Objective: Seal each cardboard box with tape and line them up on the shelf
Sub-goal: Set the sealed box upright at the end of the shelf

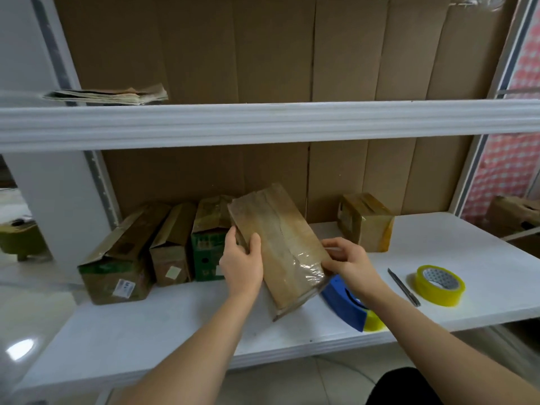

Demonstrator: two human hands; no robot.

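The taped cardboard box (280, 247) is tilted at centre, above the white shelf (175, 325). The left hand (242, 264) grips its 9 o'clock edge, fingers curled round it. The right hand (347, 258) pinches its 3 o'clock edge (contact partly hidden). Three boxes (163, 249) stand at 9 o'clock; a blue tape dispenser (347, 305), a knife (403, 286) and a yellow tape roll (439, 285) lie at 4 o'clock.

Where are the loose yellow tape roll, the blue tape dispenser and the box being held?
Loose yellow tape roll (440, 285): head view, on its yellow outer band.
Blue tape dispenser (344, 299): head view, on its blue body.
Held box (280, 247): head view, on its taped top face.
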